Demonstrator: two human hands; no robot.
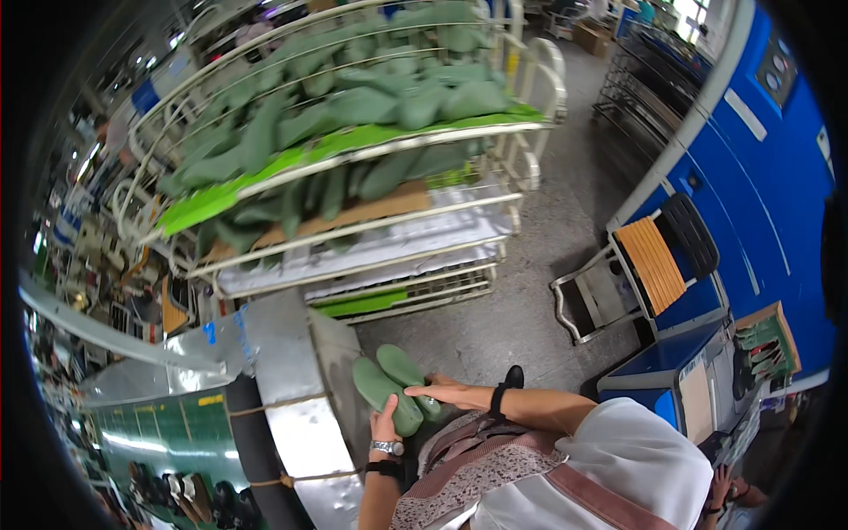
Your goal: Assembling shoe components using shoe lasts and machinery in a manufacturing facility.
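Note:
In front of my body, two green shoe lasts lie side by side, toes pointing away from me. My left hand (385,424), below a wristwatch, is closed around the heel end of the left shoe last (376,382). My right hand (439,390) reaches in from the right and grips the right shoe last (397,362) near its heel end. The two lasts are close together, apparently touching. Parts of my fingers are hidden behind them.
A wheeled rack (353,225) ahead carries many green lasts on its upper shelves. To the left stands a metal-cased conveyor (305,424) with shoes on its green belt. On the right are a chair (649,265), a blue machine (738,185) and a box of lasts (786,331). Another person's hand (722,484) shows lower right.

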